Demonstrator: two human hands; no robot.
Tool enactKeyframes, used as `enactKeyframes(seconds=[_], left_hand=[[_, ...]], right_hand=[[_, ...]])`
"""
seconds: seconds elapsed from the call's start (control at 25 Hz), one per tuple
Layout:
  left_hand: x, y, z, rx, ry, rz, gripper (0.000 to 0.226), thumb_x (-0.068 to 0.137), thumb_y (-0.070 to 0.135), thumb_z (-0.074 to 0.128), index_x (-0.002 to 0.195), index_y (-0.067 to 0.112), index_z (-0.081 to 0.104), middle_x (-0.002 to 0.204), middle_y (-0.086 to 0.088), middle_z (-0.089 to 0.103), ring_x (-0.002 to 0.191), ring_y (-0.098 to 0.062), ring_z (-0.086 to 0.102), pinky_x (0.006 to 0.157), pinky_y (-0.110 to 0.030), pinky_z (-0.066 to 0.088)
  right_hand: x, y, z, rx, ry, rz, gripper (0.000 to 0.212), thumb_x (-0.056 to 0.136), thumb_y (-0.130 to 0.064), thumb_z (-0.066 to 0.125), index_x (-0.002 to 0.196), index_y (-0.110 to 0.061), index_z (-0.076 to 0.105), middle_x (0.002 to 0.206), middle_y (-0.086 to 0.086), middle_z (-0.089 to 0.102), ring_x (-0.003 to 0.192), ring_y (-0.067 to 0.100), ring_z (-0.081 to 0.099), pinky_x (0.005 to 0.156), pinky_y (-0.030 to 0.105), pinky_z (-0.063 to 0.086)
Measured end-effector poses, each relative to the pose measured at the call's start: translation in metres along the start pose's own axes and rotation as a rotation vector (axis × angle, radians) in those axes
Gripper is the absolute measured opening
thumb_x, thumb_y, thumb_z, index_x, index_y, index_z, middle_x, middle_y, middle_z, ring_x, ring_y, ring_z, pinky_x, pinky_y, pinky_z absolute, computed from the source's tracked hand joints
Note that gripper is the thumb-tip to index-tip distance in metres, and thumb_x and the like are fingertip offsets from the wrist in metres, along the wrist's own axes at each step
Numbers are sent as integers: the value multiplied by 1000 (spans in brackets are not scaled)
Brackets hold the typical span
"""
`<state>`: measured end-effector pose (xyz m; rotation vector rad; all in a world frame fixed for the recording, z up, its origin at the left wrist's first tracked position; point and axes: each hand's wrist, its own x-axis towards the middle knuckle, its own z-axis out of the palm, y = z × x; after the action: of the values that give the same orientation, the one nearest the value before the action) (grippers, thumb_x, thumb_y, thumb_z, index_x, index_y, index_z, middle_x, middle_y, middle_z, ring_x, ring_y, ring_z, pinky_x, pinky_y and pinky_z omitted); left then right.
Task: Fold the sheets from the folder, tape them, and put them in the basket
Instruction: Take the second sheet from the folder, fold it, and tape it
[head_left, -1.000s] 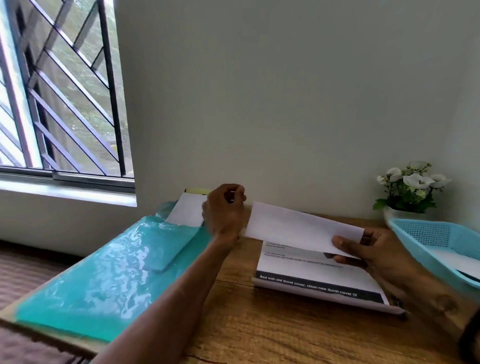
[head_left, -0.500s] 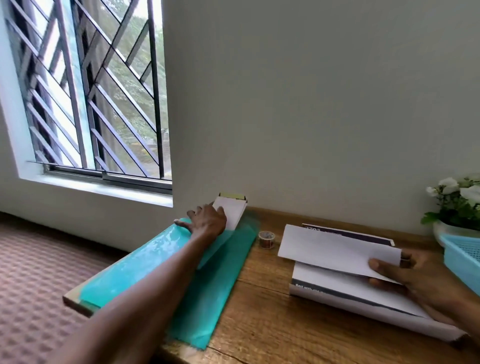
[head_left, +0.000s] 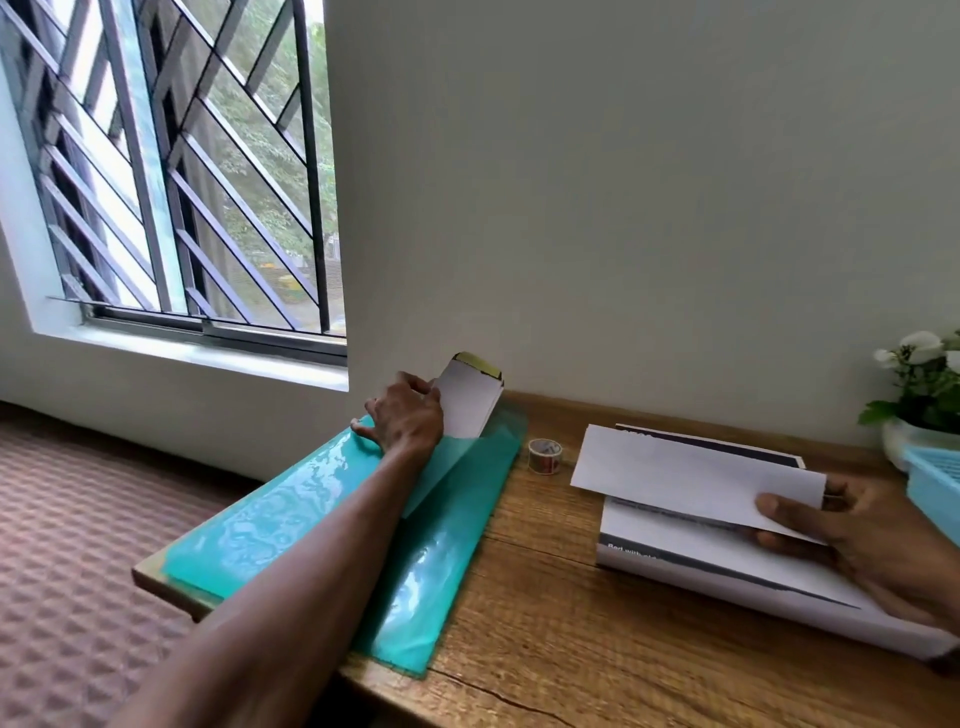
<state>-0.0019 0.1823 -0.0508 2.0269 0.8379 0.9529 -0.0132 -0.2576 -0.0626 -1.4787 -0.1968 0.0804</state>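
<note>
Here the left hand (head_left: 408, 415) reaches across to the far end of the glossy teal plastic folder (head_left: 332, 525), which lies along the left edge of the brown wooden table (head_left: 545, 623) and overhangs its corner. The fingers of that hand curl round the near edge of the stack of white sheets (head_left: 467, 400) that sticks out of the folder's open mouth and leans against the pale wall (head_left: 623, 208), while its little finger rests on the folder's surface. The right hand (head_left: 852, 535) pinches one white folded sheet (head_left: 691, 475) at its right end, thumb on top and fingers beneath, and holds it level just above a flat white box with a dark printed band (head_left: 727, 566); whether the sheet touches the box cannot be told. A small roll of clear tape (head_left: 545, 456) stands on the table between the folder and the box, apart from both. At the right edge the corner of a light blue perforated plastic basket (head_left: 935, 478) shows, and behind it a white pot of white flowers (head_left: 919, 395) stands by the wall. A barred window (head_left: 171, 171) fills the upper left, with patterned brown floor (head_left: 67, 545) below it.
</note>
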Motion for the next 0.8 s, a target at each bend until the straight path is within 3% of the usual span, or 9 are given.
enactKeyframes(seconds=[0.2, 0.44, 0.64, 0.8], left_hand=[[7, -4, 1, -104, 108, 114, 5, 93, 31, 71, 98, 30, 73, 105, 1, 76, 114, -30, 61, 103, -51, 35], [2, 8, -5, -333, 174, 226, 9, 97, 14, 70, 104, 8, 68, 101, -9, 77, 91, -25, 69, 79, -25, 45], [1, 22, -8, -540, 98, 173, 19, 100, 20, 66, 115, 7, 62, 108, -13, 72, 94, -23, 66, 86, -33, 55], [-1, 38, -16, -707, 56, 177, 17, 100, 32, 67, 111, 20, 62, 109, -8, 71, 103, -26, 67, 92, -45, 59]], right_hand=[[-2, -1, 1, 38, -3, 13, 46, 72, -3, 78, 116, 5, 70, 110, 21, 78, 93, 37, 78, 69, 39, 66], [-5, -4, 4, 95, -19, 29, 45, 74, 0, 74, 118, 8, 68, 110, 24, 77, 91, 38, 78, 66, 37, 66], [-8, -5, 5, 80, -15, 20, 45, 73, -1, 75, 117, 8, 69, 109, 24, 77, 92, 40, 78, 67, 38, 66], [-10, -9, 7, 82, -7, 14, 46, 70, -2, 76, 115, 8, 69, 108, 24, 78, 93, 42, 77, 65, 39, 66]])
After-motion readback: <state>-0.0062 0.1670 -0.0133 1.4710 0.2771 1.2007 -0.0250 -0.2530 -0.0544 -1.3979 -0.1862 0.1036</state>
